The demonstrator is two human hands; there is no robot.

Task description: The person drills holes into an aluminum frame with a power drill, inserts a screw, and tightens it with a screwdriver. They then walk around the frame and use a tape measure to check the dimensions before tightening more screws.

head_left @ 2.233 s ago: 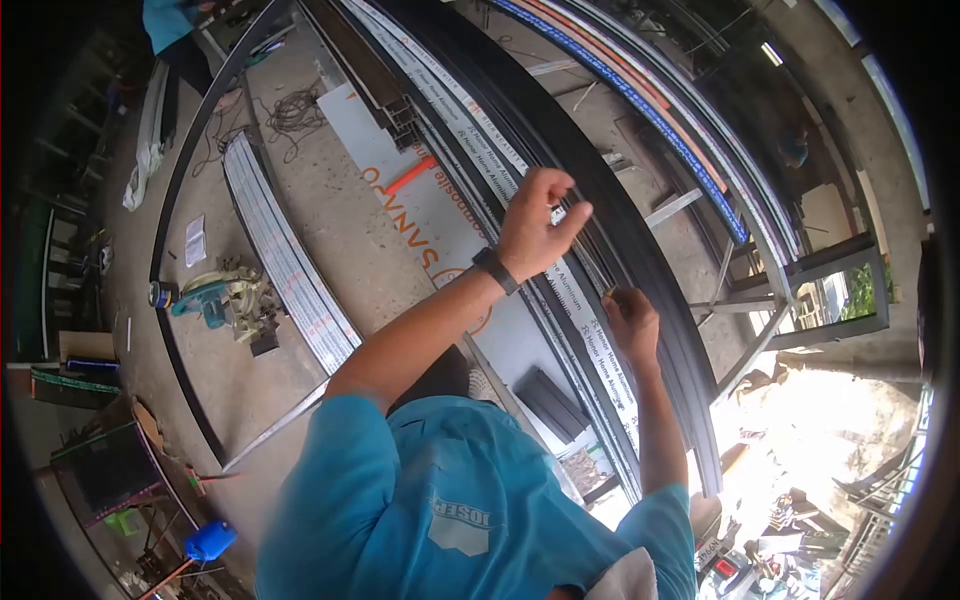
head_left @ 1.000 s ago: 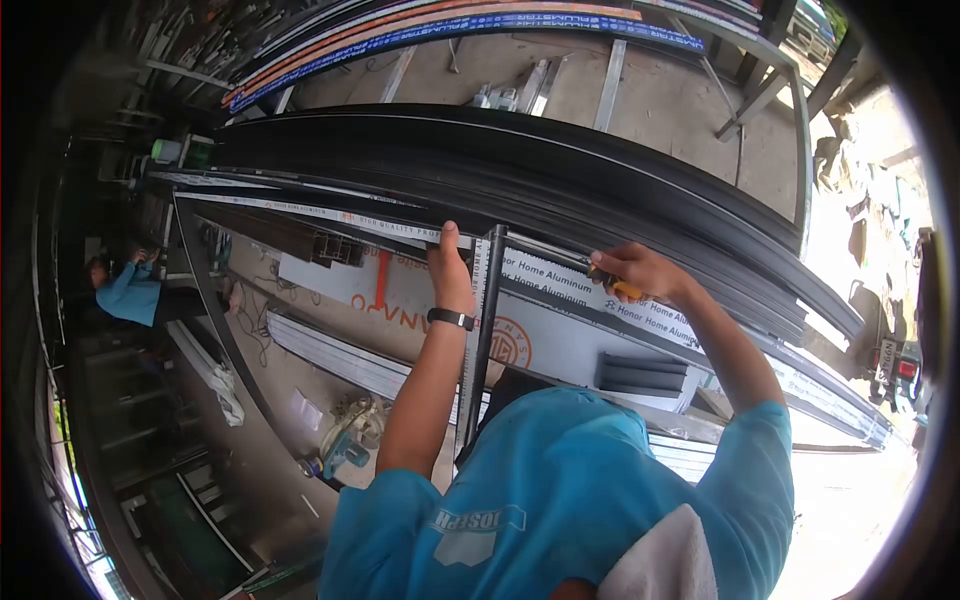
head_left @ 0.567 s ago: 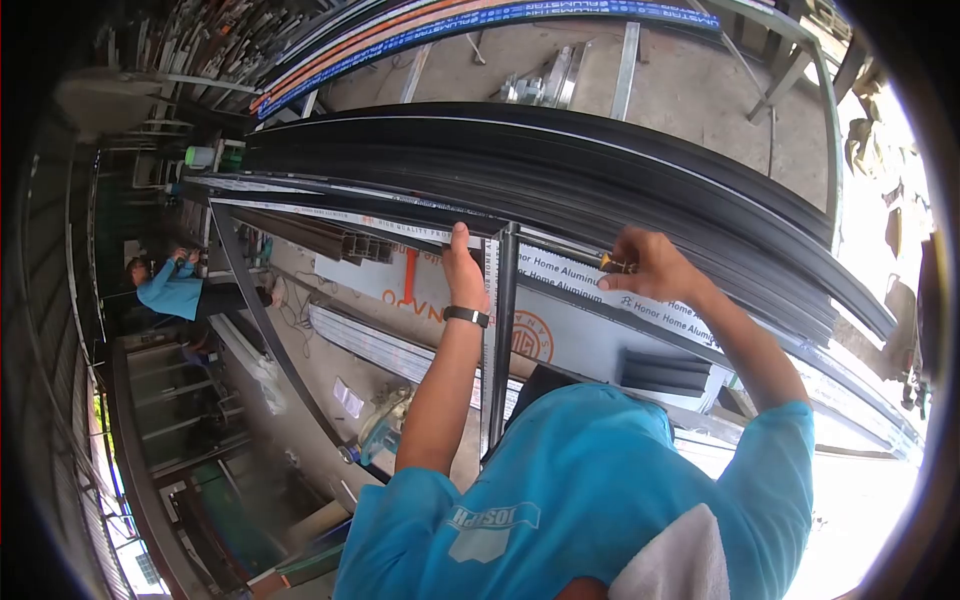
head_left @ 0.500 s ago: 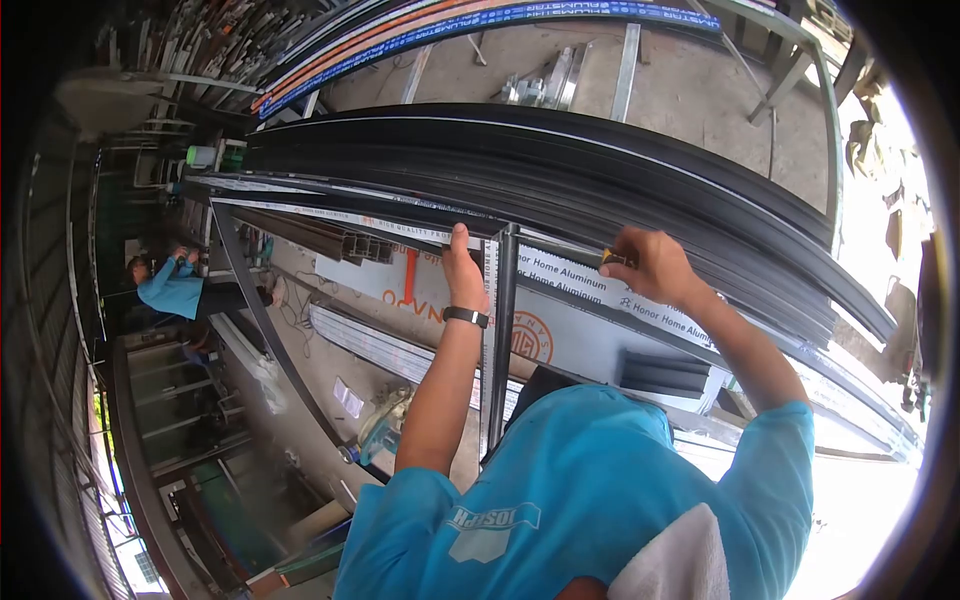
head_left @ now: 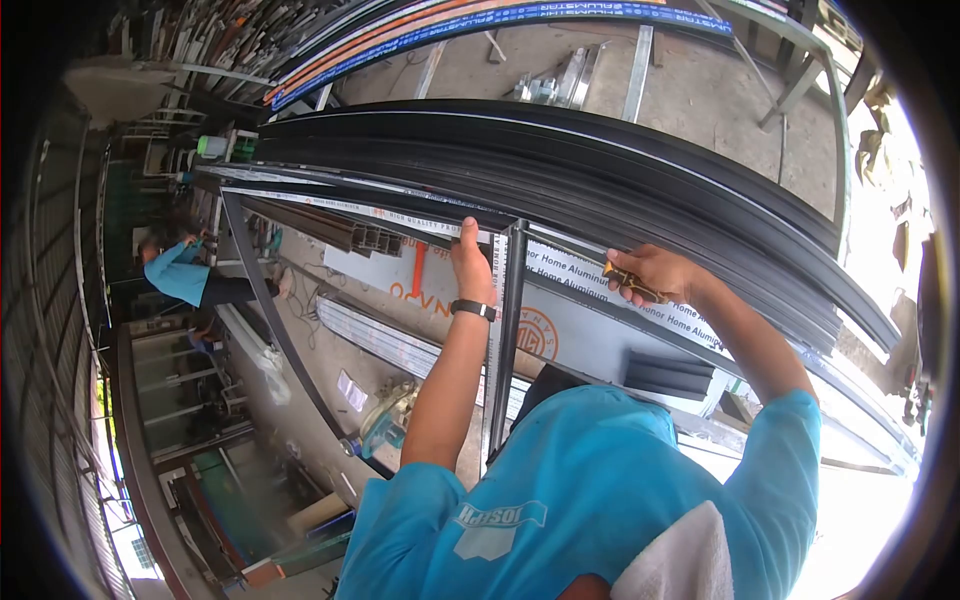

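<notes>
My left hand is closed round the dark metal frame, close to the corner where its upright bar meets the long crosspiece; the thumb points up and the other fingers are mostly hidden. To the right, my right hand grips a yellow-and-black hand tool, whose working end I cannot make out. This hand is over the printed aluminum strip, apart from the frame's corner. A black band circles my left wrist.
Long black profiles lie stacked beyond the frame. A co-worker in a blue shirt is at the far left. Below left is a teal-and-metal power tool. Blue-wrapped profiles rest on a rack at the top.
The view has shifted slightly. My right hand has turned, showing more of the yellow-and-black tool. My left hand stays at the frame's corner.
</notes>
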